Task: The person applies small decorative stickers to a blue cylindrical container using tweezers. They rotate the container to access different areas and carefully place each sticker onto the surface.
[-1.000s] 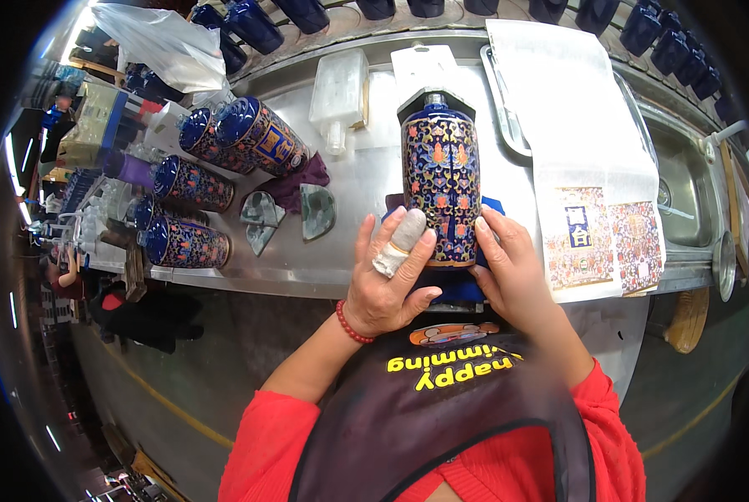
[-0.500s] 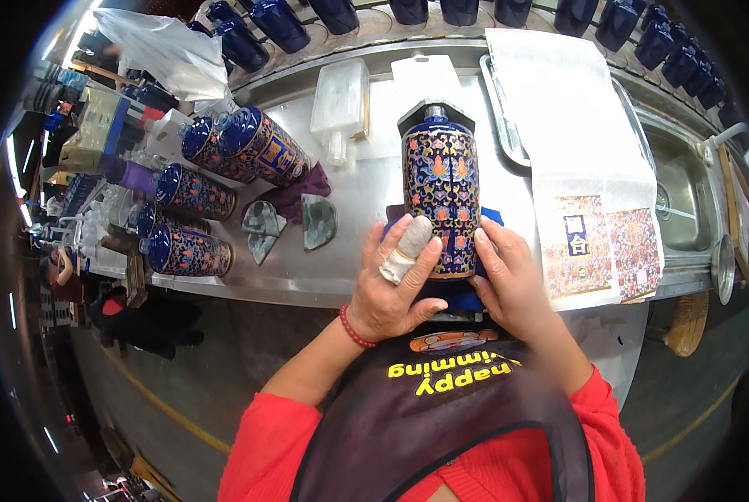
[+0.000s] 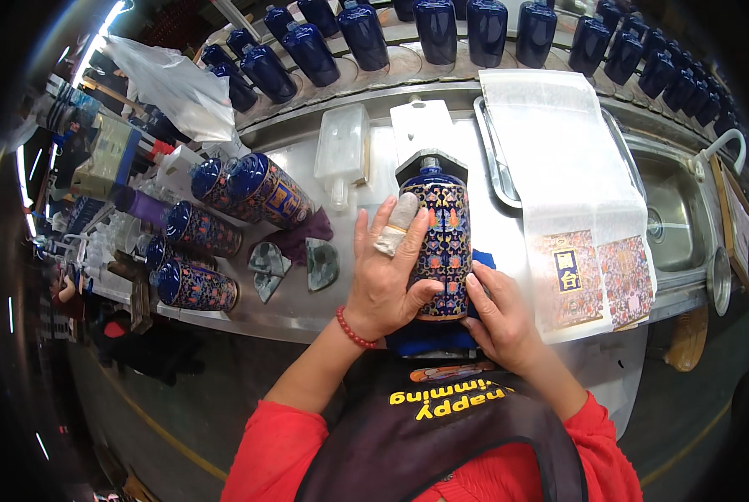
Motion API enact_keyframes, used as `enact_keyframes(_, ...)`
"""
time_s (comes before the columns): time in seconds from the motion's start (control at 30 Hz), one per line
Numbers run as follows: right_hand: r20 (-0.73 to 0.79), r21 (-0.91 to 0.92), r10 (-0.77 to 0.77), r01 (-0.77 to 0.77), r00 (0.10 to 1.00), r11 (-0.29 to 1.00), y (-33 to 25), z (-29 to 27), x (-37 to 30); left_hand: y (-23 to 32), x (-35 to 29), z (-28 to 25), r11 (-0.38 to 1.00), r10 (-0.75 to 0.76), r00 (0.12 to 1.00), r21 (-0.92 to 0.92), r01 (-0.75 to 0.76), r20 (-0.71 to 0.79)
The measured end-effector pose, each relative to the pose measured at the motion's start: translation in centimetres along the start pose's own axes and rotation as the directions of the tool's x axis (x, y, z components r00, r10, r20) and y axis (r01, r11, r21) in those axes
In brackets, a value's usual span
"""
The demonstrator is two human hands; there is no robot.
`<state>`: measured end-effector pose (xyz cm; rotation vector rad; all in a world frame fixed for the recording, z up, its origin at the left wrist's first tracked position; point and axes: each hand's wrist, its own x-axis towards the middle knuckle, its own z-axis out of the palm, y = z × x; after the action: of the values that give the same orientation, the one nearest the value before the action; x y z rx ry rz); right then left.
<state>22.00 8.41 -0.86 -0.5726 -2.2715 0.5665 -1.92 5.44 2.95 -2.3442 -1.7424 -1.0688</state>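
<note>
A dark blue bottle [image 3: 444,251] with colourful patterned decoration lies on its back in front of me, its neck pointing away, on a blue cloth [image 3: 429,340]. Against its left side rests my left hand [image 3: 388,280], fingers stretched and apart, the thumb and forefinger touching the patterned face. One finger wears a grey and white wrap. My right hand [image 3: 501,316] grips the bottle's lower right edge near the base, partly hiding it. At the neck end stands a grey angled holder [image 3: 457,166].
Several patterned bottles [image 3: 286,201] lie or stand at left beside a purple cloth [image 3: 306,238] and dark green pads [image 3: 322,264]. Printed decal sheets [image 3: 568,280] on white paper are at right, near a sink [image 3: 669,205]. Plain blue bottles [image 3: 435,33] line a conveyor behind.
The view has tilted, so the whole bench sits lower. My left hand has slid up along the bottle's left side, and its thumb now lies on the patterned face. The right hand stays at the base.
</note>
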Motion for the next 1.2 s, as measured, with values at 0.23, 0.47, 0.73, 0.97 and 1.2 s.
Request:
enact_keyframes(0.23, 0.059, 0.026, 0.045, -0.046, 0.997, 0.999, 0.0, -1.9, 1.0, -0.2, 1.7, -0.3, 0.999, -0.012, 0.999, 0.034, 0.011, 0.039)
enact_keyframes(0.47, 0.027, 0.013, 0.092, -0.093, 0.995, 0.996, 1.4, -2.5, 2.7, -0.8, 3.7, -1.0, 0.993, -0.028, 0.998, 0.119, 0.020, 0.064)
enact_keyframes(0.73, 0.048, 0.016, 0.111, -0.112, 0.993, 0.994, 1.7, -1.9, 2.4, -0.9, 4.8, -1.1, 0.998, -0.008, 1.000, 0.058, 0.007, 0.030)
enact_keyframes(0.97, 0.049, 0.036, 0.111, -0.113, 0.993, 0.993, 2.2, -1.9, 2.3, -1.0, 4.4, -0.9, 0.975, 0.012, 0.999, 0.220, -0.020, 0.041)
enact_keyframes(1.2, 0.022, 0.024, 0.128, -0.128, 0.992, 0.991, 2.4, -1.8, 2.2, -0.7, 3.6, -0.9, 0.990, 0.007, 1.000, 0.144, -0.012, 0.029)
